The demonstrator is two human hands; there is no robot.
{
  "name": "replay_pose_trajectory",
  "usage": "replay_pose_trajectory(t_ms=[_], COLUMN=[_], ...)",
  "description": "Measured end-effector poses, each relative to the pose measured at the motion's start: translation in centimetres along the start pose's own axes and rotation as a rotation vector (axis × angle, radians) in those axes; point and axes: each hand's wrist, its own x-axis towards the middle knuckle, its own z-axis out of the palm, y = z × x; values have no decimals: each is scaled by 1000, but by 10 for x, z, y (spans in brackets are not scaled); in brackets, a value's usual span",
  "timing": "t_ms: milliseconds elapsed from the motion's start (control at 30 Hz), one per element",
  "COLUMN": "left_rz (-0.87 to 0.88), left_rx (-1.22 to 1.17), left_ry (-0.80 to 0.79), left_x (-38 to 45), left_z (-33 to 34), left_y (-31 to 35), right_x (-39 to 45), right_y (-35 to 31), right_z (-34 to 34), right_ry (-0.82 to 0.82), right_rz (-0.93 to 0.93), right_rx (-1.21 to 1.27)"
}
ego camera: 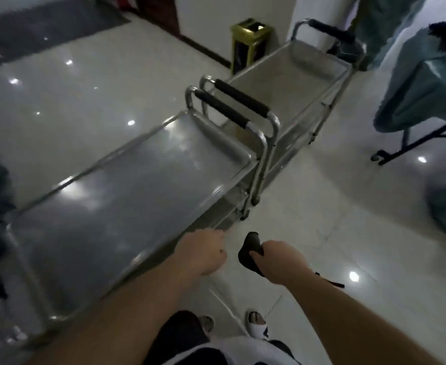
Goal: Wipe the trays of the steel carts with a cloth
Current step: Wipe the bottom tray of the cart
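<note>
Head view: two steel carts end to end, near cart's shiny grey steel top tray (127, 185), far cart's matte steel top tray (290, 80); one dark crumpled cloth (249, 250).

My right hand (282, 259) grips cloth, off tray's near long edge, above floor. My left hand (203, 252) curled, holding nothing, at near tray's rim.

Two black foam-padded handles (232, 104) between trays. Gold-topped bin (250, 43) by wall; teal-draped stand (427, 83) at right.

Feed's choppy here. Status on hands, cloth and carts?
Right hand grips dark cloth, off the tray. Left hand curled at near cart's tray edge. Far cart beyond, nothing blocking.
</note>
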Motion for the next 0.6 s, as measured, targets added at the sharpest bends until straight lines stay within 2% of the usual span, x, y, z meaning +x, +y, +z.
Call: replay_pose_trajectory(t_ms=[233, 600], left_rz=[-343, -742], left_rx=[-182, -497], left_ry=[31, 31], left_x=[-67, -187], left_z=[61, 187], left_y=[-22, -73], right_x=[27, 18], right_y=[-4, -104], right_z=[27, 104], right_ry=[-136, -244], right_rz=[-199, -433], right_rx=[-153, -404])
